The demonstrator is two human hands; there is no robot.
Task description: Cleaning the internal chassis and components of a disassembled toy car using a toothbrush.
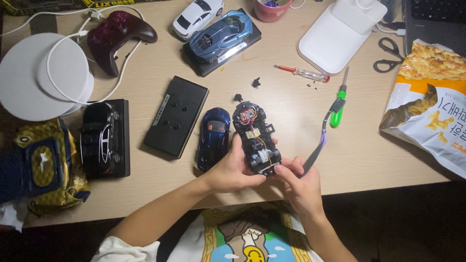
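Note:
My left hand [233, 167] grips a black toy car chassis [256, 136] with its wiring and small motor exposed, held just above the desk's front edge. My right hand [300, 182] touches the chassis's near end with the fingertips while holding a slim purple-grey tool [322, 140] that points up and away to the right. The car's dark blue body shell [213, 137] lies on the desk right beside the chassis, to its left.
A black base plate [176, 115], a black model car on a stand [103, 138], a blue car on a stand [222, 39], a white car [198, 17], a green screwdriver [339, 102], a red one [302, 73], scissors [388, 56], a snack bag [429, 102], a game controller [116, 36], small loose black parts [256, 82].

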